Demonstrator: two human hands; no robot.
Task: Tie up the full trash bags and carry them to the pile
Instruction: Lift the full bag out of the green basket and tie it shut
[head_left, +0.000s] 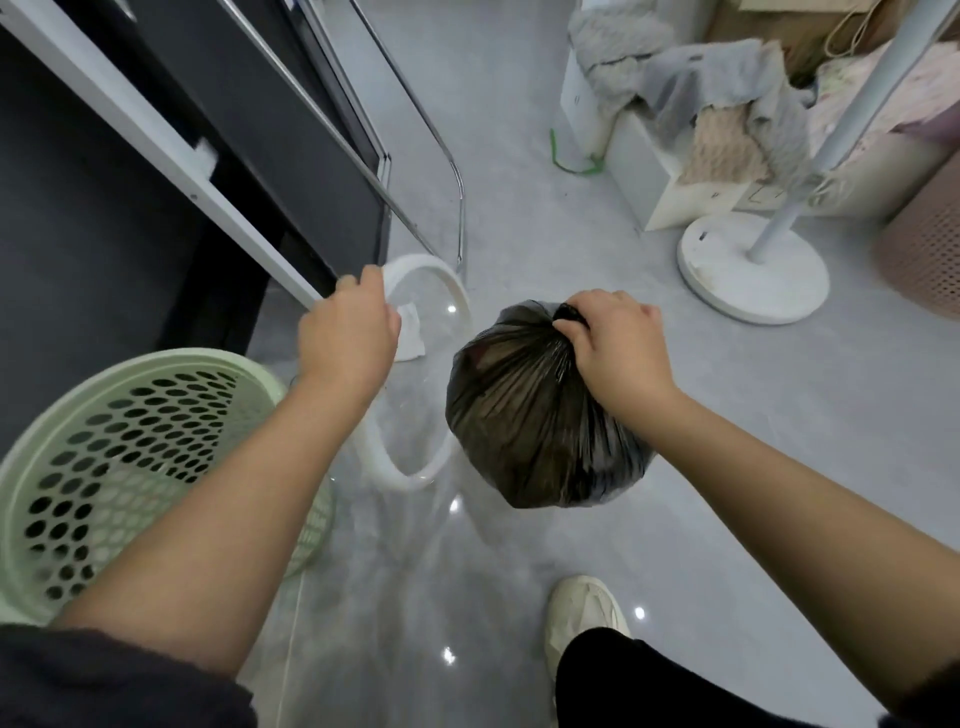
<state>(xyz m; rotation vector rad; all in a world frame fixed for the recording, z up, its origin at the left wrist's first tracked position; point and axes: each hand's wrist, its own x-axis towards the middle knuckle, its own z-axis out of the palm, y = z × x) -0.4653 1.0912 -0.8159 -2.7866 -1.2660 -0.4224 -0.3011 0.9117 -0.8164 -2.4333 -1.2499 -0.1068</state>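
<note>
A full black trash bag (535, 426) hangs above the grey floor, its neck gathered into a knot. My right hand (613, 343) is closed around that knot and holds the bag up. To its left stands a clear trash bin with a white rim (452, 291). My left hand (348, 327) grips the far left part of that rim. Inside the bin a white scrap of paper (410, 338) shows through the clear wall.
A pale green perforated basket (130, 447) stands at the lower left beside a dark desk (104, 197). A white fan base (748, 270) and pole stand at the right, by a pink basket (924, 249) and piled cloths (727, 98). My shoe (582, 618) is below the bag.
</note>
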